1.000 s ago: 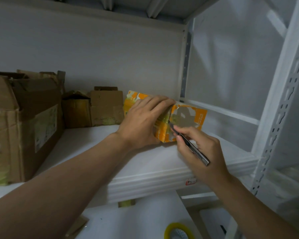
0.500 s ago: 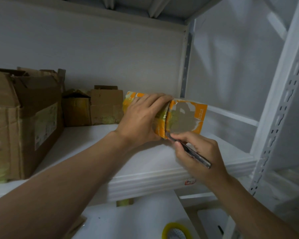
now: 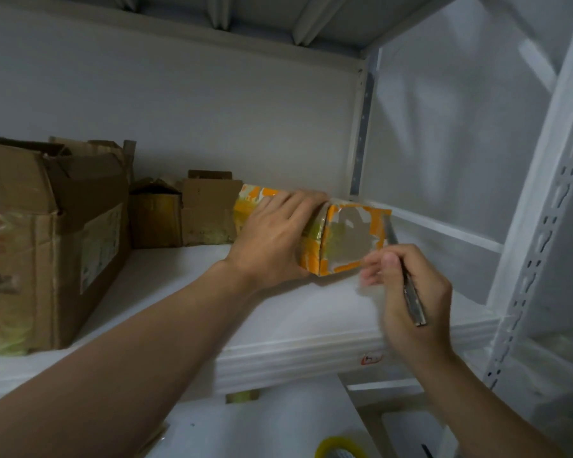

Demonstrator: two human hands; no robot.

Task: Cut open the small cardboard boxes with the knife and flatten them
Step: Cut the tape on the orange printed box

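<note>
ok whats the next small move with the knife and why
Probably draw the slim metal knife down the right edge of the orange taped cardboard box: its tip sits near that end's top corner, the right hand grips it, and the left hand steadies the box.

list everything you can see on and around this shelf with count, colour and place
small orange printed cardboard box: 1, orange with grey torn patches, middle of the shelf
slim metal knife: 1, dark grey, blade up at the orange box's right edge
large brown cardboard box: 1, brown, left end of the shelf, flaps open
small brown cardboard boxes: 2, brown, back of the shelf, left of the orange box
white metal shelf: 1, white, under all the boxes
white perforated upright: 1, white, far right
yellow tape roll: 1, yellow, bottom edge, below the shelf
left hand: 1, rests on the orange box
right hand: 1, grips the knife
</note>
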